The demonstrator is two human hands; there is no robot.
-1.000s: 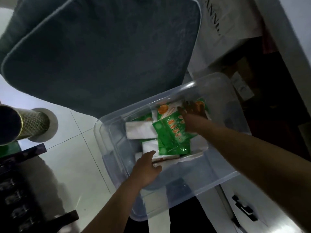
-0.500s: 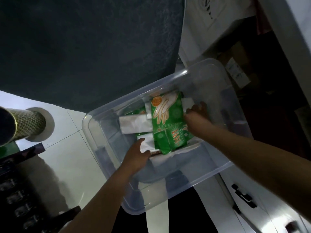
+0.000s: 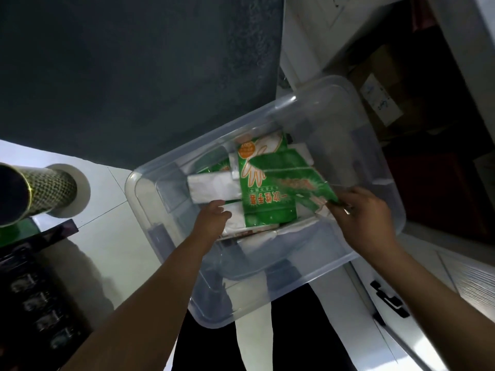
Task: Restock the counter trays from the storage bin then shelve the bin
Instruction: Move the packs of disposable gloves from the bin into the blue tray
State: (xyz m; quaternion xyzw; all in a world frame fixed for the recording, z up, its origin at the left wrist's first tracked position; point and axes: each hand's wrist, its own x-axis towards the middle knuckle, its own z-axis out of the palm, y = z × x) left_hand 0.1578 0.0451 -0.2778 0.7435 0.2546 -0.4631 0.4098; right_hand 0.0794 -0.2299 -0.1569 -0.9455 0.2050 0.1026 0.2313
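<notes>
A clear plastic storage bin [image 3: 380, 167] sits on the floor below me. Inside lie green glove packets [image 3: 263, 191] and white packets [image 3: 211, 187], piled in the middle. My right hand [image 3: 361, 215] pinches the corner of one green packet [image 3: 302, 183] and holds it tilted above the pile. My left hand [image 3: 213, 219] reaches into the bin, its fingers resting on a white packet [image 3: 237, 216] at the pile's near edge; whether it grips that packet is unclear.
A dark blue-grey cushion or seat [image 3: 139, 76] overhangs the bin's far side. A mesh-covered cylinder [image 3: 45, 191] stands at the left on white floor tiles. A dark rack [image 3: 34, 285] fills the lower left. A white cabinet door with a black handle [image 3: 388, 298] is at the lower right.
My right hand has drawn back toward the bin's right side, lifting one green packet by its corner. My left hand has reached further in, onto a white packet.
</notes>
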